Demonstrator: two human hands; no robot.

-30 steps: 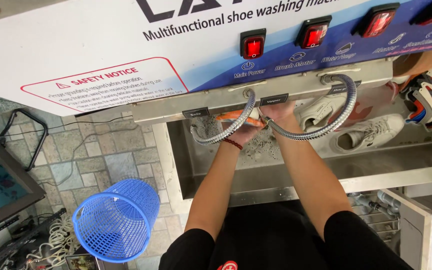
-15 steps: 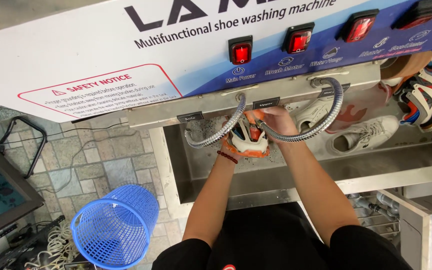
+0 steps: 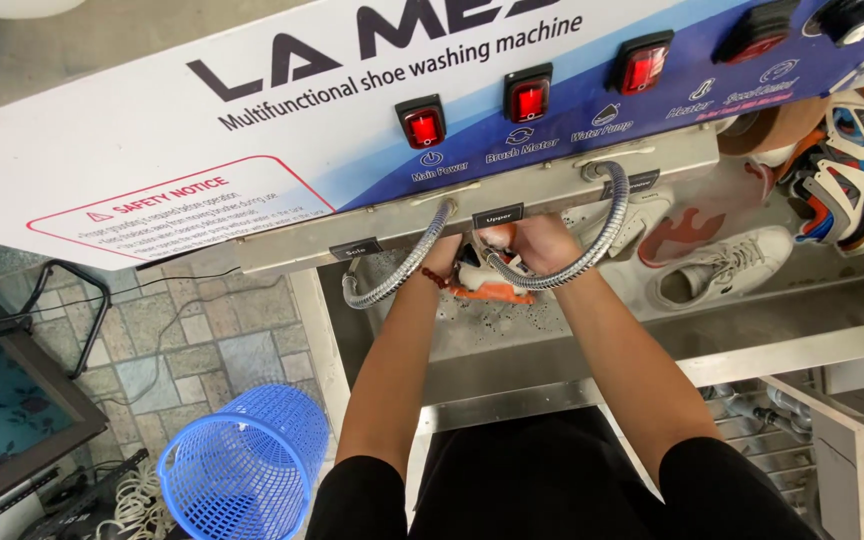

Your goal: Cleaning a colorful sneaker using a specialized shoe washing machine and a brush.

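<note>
Both my hands reach into the steel basin (image 3: 712,345) of a shoe washing machine, just under its front panel. My left hand (image 3: 444,256) and my right hand (image 3: 542,243) grip an orange and white shoe (image 3: 492,285) between them, pushed up under the panel's lower edge. A red bead bracelet (image 3: 435,281) sits on my left wrist. Two flexible metal hoses (image 3: 392,280) hang from the panel and loop in front of my hands. The far part of the shoe is hidden by the panel.
White sneakers (image 3: 717,270) and a multicoloured sneaker (image 3: 852,175) lie at the basin's right. Red rocker switches (image 3: 529,98) line the panel. A blue plastic basket (image 3: 242,465) stands on the tiled floor at the left, beside a dark stand (image 3: 12,400).
The shoe, pulled out and seen from above half a second ago, has gone back up under the panel. The view has shifted, so the machine sits further left in frame.
</note>
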